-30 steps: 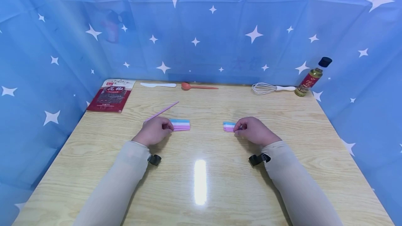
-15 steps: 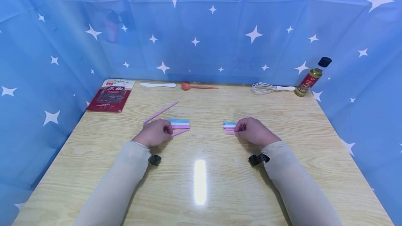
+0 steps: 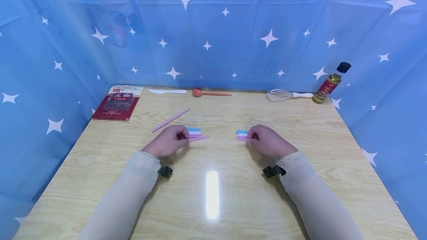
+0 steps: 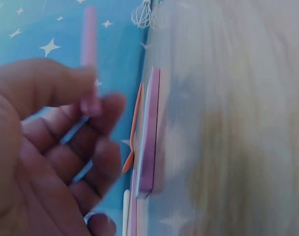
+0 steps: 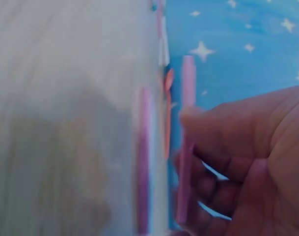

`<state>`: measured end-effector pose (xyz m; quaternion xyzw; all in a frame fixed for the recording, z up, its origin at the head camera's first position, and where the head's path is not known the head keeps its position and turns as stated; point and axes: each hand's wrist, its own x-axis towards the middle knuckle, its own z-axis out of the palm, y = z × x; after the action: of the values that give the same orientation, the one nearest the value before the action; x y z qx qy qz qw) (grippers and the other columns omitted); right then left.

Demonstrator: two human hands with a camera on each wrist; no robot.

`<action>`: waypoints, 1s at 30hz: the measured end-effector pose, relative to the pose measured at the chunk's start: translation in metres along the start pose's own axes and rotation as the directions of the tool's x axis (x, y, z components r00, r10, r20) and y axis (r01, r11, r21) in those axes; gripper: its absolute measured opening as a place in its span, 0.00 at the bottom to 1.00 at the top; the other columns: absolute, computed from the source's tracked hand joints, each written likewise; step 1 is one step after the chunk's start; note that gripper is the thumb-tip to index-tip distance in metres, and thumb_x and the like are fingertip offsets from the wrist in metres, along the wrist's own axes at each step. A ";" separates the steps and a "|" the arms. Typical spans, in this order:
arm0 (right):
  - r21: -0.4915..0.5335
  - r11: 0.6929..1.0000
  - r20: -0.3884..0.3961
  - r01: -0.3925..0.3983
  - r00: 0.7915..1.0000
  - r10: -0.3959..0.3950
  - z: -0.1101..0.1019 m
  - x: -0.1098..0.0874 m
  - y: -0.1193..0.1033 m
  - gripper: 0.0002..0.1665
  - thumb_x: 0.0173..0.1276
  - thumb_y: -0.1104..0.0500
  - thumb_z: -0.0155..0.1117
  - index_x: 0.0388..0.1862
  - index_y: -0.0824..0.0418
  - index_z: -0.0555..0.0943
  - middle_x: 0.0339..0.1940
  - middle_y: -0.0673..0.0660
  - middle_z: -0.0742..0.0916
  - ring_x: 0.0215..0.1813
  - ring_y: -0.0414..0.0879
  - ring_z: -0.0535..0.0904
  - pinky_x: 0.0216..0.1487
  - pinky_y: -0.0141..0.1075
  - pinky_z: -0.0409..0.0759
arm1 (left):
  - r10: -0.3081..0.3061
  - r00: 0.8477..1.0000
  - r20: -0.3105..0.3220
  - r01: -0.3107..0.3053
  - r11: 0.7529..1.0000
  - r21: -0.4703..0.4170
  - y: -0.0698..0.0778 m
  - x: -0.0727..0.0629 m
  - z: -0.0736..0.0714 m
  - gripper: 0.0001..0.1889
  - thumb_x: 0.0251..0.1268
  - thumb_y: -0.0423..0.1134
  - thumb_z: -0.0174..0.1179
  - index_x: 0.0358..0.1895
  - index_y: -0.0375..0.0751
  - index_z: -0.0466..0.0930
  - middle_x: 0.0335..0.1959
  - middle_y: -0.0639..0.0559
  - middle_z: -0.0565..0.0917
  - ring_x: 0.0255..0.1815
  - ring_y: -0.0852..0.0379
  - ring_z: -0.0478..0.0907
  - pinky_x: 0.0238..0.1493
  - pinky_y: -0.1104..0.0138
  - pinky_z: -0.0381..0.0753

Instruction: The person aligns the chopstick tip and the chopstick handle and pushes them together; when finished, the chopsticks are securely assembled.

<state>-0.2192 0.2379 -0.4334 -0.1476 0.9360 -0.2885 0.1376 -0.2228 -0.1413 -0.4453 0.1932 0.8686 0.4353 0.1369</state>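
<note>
In the head view my left hand (image 3: 168,140) pinches a slim pink stick (image 4: 90,37) between thumb and fingers, its free end pointing right. Beside and beyond it lies a row of blue, white and pink sticks (image 3: 195,131), partly covered by the hand. My right hand (image 3: 269,140) pinches another pink stick (image 5: 188,81), raised off the table in the right wrist view. Next to that hand is a second row of blue, white and pink sticks (image 3: 241,133), its right part hidden. A loose pink stick (image 3: 171,120) lies slanted behind my left hand.
Along the table's back edge lie a red spice packet (image 3: 118,103), a white knife (image 3: 168,91), an orange-red spoon (image 3: 213,94) and a whisk (image 3: 289,95). An oil bottle (image 3: 328,85) stands at the back right. A blue star-patterned curtain (image 3: 213,25) surrounds the wooden table (image 3: 253,199).
Each hand has drawn a pink stick out from the near side of its row. The left hand has then shifted slightly right with its stick; the right hand has barely moved.
</note>
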 end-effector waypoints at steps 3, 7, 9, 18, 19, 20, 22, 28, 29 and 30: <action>0.093 0.992 -0.001 0.088 0.996 -0.089 0.001 -0.003 -0.011 0.03 0.80 0.64 0.60 0.44 0.61 0.81 0.33 0.53 0.79 0.35 0.48 0.73 0.38 0.40 0.72 | 0.054 0.998 -0.032 -0.057 0.995 -0.084 0.002 0.000 0.005 0.02 0.75 0.35 0.64 0.41 0.44 0.82 0.37 0.51 0.82 0.40 0.51 0.76 0.44 0.61 0.77; 0.198 0.965 -0.045 0.175 0.985 -0.169 0.004 -0.007 -0.027 0.05 0.80 0.63 0.61 0.48 0.62 0.83 0.29 0.52 0.77 0.32 0.48 0.71 0.35 0.36 0.71 | 0.099 0.989 -0.105 -0.115 0.981 -0.157 0.008 0.001 0.013 0.02 0.74 0.35 0.65 0.43 0.41 0.83 0.38 0.52 0.82 0.42 0.50 0.76 0.46 0.62 0.77; 0.224 0.954 -0.080 0.199 0.979 -0.186 0.006 -0.009 -0.034 0.06 0.80 0.63 0.62 0.48 0.63 0.84 0.30 0.52 0.79 0.30 0.47 0.71 0.33 0.35 0.72 | 0.108 0.984 -0.140 -0.132 0.974 -0.183 0.012 0.000 0.016 0.03 0.74 0.35 0.65 0.43 0.40 0.84 0.38 0.51 0.83 0.42 0.50 0.76 0.43 0.64 0.76; 0.263 0.929 -0.194 0.259 0.958 -0.212 0.013 -0.014 -0.048 0.06 0.77 0.65 0.65 0.48 0.65 0.86 0.38 0.53 0.86 0.34 0.47 0.77 0.35 0.34 0.79 | 0.127 0.974 -0.187 -0.169 0.959 -0.226 0.021 -0.002 0.023 0.01 0.74 0.34 0.65 0.41 0.42 0.84 0.39 0.51 0.83 0.38 0.51 0.74 0.38 0.67 0.74; 0.263 0.928 -0.198 0.264 0.956 -0.216 0.013 -0.015 -0.049 0.06 0.77 0.65 0.65 0.48 0.65 0.86 0.38 0.53 0.86 0.34 0.47 0.77 0.36 0.34 0.79 | 0.128 0.973 -0.193 -0.171 0.959 -0.227 0.022 -0.002 0.024 0.01 0.74 0.33 0.65 0.40 0.43 0.84 0.39 0.51 0.83 0.38 0.51 0.74 0.38 0.68 0.73; 0.263 0.927 -0.201 0.266 0.955 -0.217 0.013 -0.015 -0.049 0.06 0.77 0.65 0.65 0.48 0.65 0.86 0.38 0.53 0.86 0.34 0.47 0.77 0.36 0.34 0.79 | 0.128 0.972 -0.197 -0.172 0.958 -0.230 0.022 -0.002 0.024 0.03 0.74 0.32 0.65 0.40 0.44 0.84 0.38 0.51 0.83 0.38 0.51 0.74 0.37 0.68 0.73; 0.259 0.928 -0.205 0.269 0.954 -0.219 0.013 -0.016 -0.050 0.05 0.76 0.65 0.66 0.48 0.64 0.86 0.37 0.53 0.85 0.34 0.47 0.77 0.35 0.34 0.79 | 0.125 0.972 -0.198 -0.172 0.956 -0.238 0.022 -0.001 0.025 0.03 0.74 0.33 0.65 0.39 0.45 0.83 0.38 0.51 0.83 0.38 0.50 0.74 0.37 0.68 0.73; 0.264 0.927 -0.222 0.267 0.952 -0.211 0.012 -0.018 -0.052 0.05 0.76 0.65 0.66 0.48 0.62 0.86 0.35 0.53 0.85 0.31 0.46 0.75 0.31 0.34 0.76 | 0.126 0.972 -0.198 -0.172 0.956 -0.239 0.022 -0.001 0.025 0.03 0.74 0.34 0.66 0.39 0.45 0.83 0.37 0.51 0.82 0.39 0.50 0.74 0.38 0.67 0.73; 0.268 0.926 -0.225 0.267 0.952 -0.209 0.012 -0.019 -0.052 0.05 0.76 0.65 0.66 0.48 0.62 0.86 0.35 0.53 0.85 0.31 0.46 0.74 0.31 0.34 0.76 | 0.128 0.972 -0.198 -0.174 0.956 -0.236 0.023 -0.001 0.025 0.03 0.74 0.34 0.66 0.39 0.46 0.83 0.37 0.51 0.82 0.39 0.50 0.74 0.38 0.67 0.73; 0.270 0.925 -0.227 0.268 0.951 -0.210 0.012 -0.019 -0.052 0.05 0.76 0.65 0.66 0.47 0.62 0.86 0.35 0.53 0.85 0.30 0.46 0.74 0.31 0.33 0.76 | 0.129 0.972 -0.198 -0.175 0.957 -0.232 0.023 -0.002 0.025 0.03 0.74 0.34 0.66 0.39 0.46 0.83 0.37 0.51 0.82 0.39 0.51 0.74 0.38 0.67 0.73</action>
<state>-0.1877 0.1977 -0.4093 -0.2098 0.8655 -0.4539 0.0300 -0.2061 -0.1116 -0.4415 0.2008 0.7988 0.5652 0.0466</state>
